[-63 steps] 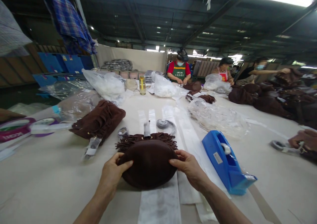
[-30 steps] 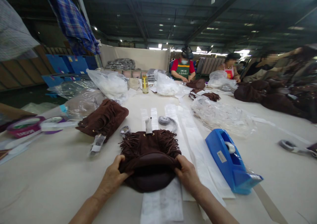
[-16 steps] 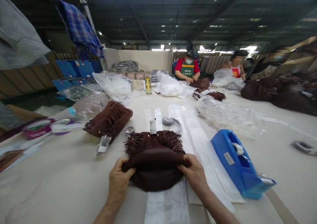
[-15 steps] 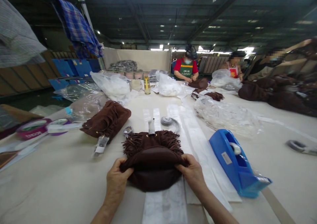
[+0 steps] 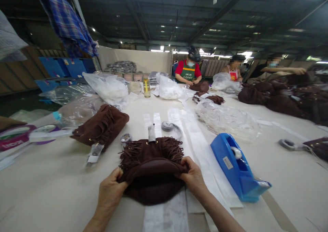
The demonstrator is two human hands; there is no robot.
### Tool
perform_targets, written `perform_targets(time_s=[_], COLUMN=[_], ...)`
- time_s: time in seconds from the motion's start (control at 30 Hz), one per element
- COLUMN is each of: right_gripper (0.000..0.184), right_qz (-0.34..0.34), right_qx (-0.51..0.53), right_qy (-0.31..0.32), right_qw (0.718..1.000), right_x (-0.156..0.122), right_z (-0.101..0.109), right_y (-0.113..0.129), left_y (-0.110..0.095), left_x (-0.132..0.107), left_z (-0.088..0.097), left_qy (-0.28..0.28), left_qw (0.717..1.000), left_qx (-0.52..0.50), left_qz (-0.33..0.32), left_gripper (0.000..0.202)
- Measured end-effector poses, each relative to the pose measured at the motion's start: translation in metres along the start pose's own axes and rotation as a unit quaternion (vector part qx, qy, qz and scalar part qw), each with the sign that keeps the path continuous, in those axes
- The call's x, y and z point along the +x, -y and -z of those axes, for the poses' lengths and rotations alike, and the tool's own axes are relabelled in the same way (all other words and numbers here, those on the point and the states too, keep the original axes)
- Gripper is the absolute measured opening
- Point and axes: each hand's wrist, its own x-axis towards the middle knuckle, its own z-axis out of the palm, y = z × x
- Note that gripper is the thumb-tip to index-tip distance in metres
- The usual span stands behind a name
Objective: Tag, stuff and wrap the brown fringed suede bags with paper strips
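We're holding a dark brown fringed bag (image 5: 152,153) right in front of us, and it's lying on the pale tabletop (image 5: 51,191) with its near end over a white plastic-looking strip (image 5: 166,218). Our left hand (image 5: 110,191) is pinching the left edge and our right hand (image 5: 193,177) is pinching the right edge, so both thumbs and fingers are clamping on the material. Some fingertips are hiding under the folds, so we're not seeing all of them.

Handling-wise, we're guessing soft and fairly light: the near side is sagging into a dark hollow between our hands, so it's probably flopping rather than holding a shape. Can't tell if that hollow is an opening or just a fold. The surface is looking matte and suede-like, so we're not expecting much slipping, and nothing's looking fragile, though it's maybe creasing or marking easily.

Best hold, imo: the plain side edges, exactly where we're gripping. We're leaving the fringe (image 5: 130,153) alone since those strands are likely tangling or pulling, and same goes for the wrapped toggle (image 5: 151,132) that's sticking out past the gold-coloured eyelets (image 5: 147,143) at the far end.
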Motion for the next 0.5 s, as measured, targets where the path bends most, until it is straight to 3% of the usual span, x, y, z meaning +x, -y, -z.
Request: perform_targets(time_s=[0.17,0.33,0.5], right_gripper=[0.020,0.020,0.016], right_qz=[0.003,0.039,0.124], right_qx=[-0.009,-0.045,-0.097], right_qy=[0.013,-0.011,0.040], right_qw=[1.000,0.998,0.987], right_x=[0.001,0.000,-0.007], right_z=[-0.003,-0.003,0.007], right_y=[-0.004,-0.001,0.004], left_y=[-0.006,0.007,0.021], left_x=[0.007,0.011,0.009], left_z=[0.005,0.002,-0.002], left_qy=[0.030,0.079,0.028], left_qw=[0.998,0.995,0.994], left_qx=[0.043,0.012,-0.006], left_qz=[-0.038,-0.059,-0.105], left_gripper=[0.029,0.026,0.028])
